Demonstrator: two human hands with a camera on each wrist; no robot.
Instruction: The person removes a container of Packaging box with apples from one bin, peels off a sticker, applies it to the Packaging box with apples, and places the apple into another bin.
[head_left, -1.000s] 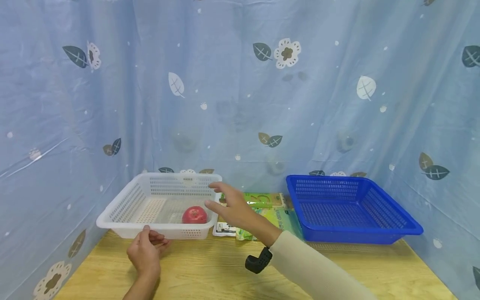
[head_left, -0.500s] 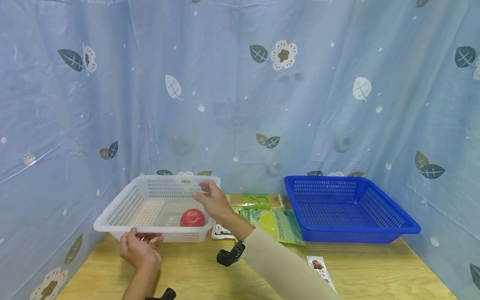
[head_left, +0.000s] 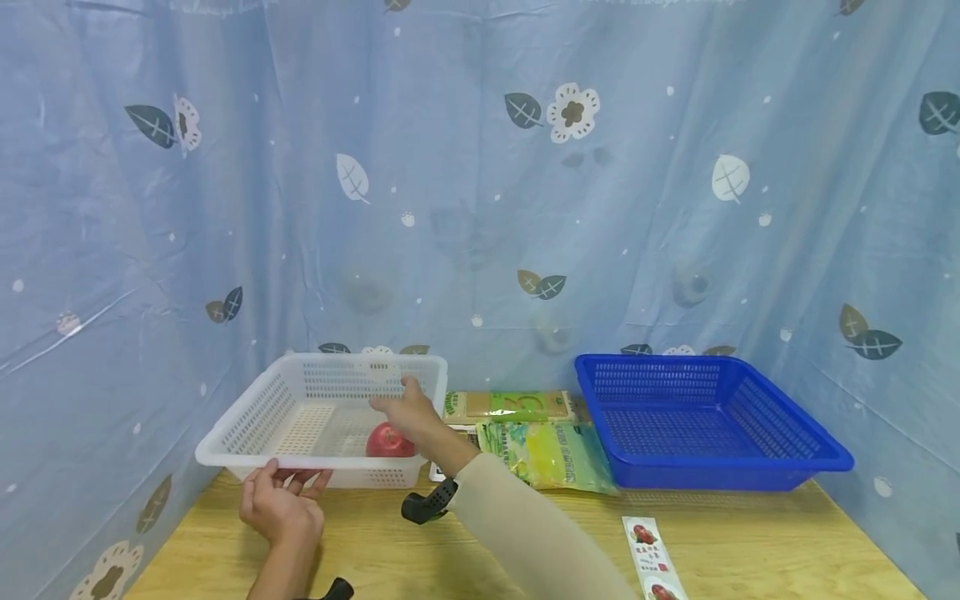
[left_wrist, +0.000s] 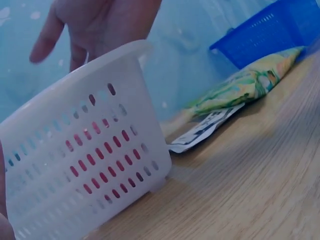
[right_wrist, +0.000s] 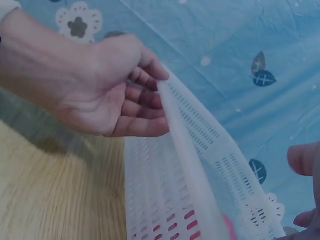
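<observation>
A white plastic basket point(head_left: 251, 462) stands at the left, with a red round fruit point(head_left: 387, 442) inside near its front right corner. My left hand point(head_left: 281, 508) grips the front rim, thumb on top and fingers beneath, as the right wrist view shows from the side. Over the inside of the basket hovers my right hand point(head_left: 412, 417), its fingers extended and holding nothing; it partly covers the fruit. In the left wrist view, red shows through the slots of the basket wall point(left_wrist: 55, 150), and the right hand point(left_wrist: 107, 25) is above the rim.
A blue basket point(head_left: 720, 475) stands at the right. Between the baskets lie a green-and-yellow bag point(head_left: 551, 454), a brown-and-green packet point(head_left: 517, 406) and a partly covered white packet point(left_wrist: 205, 130). A label strip with red fruit pictures point(head_left: 651, 554) lies near the front.
My right hand has moved left and over the white basket. The left hand has taken hold of its front rim. The label strip has come into view from behind the right arm.
</observation>
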